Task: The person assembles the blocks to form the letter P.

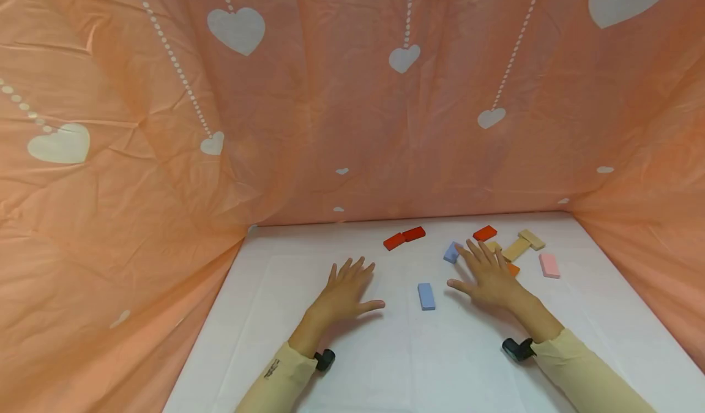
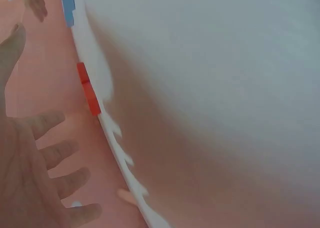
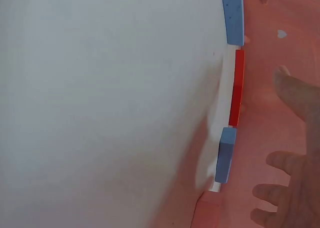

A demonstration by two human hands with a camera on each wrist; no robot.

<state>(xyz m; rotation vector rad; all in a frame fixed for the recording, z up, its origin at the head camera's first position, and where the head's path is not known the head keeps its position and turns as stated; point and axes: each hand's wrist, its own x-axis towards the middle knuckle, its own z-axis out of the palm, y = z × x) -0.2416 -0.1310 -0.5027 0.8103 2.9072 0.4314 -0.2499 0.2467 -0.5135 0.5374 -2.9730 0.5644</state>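
Observation:
My left hand [image 1: 340, 297] hovers over the white table with fingers spread, holding nothing; in the left wrist view its palm [image 2: 25, 173] shows at the left edge. My right hand [image 1: 492, 281], also spread and empty, is above the table beside a blue block [image 1: 453, 253] and partly covers a tan block [image 1: 492, 246] and an orange block [image 1: 513, 269]. Another blue block [image 1: 426, 297] lies between the hands. Two red blocks [image 1: 394, 241] [image 1: 414, 234] lie end to end beyond the left hand.
Beyond the right hand are a red-orange block [image 1: 484, 233] and two tan blocks [image 1: 516, 249] [image 1: 532, 239]. A pink block [image 1: 549, 265] lies to their right. An orange curtain [image 1: 352, 125] with white hearts surrounds the white table [image 1: 385, 364] at back and sides.

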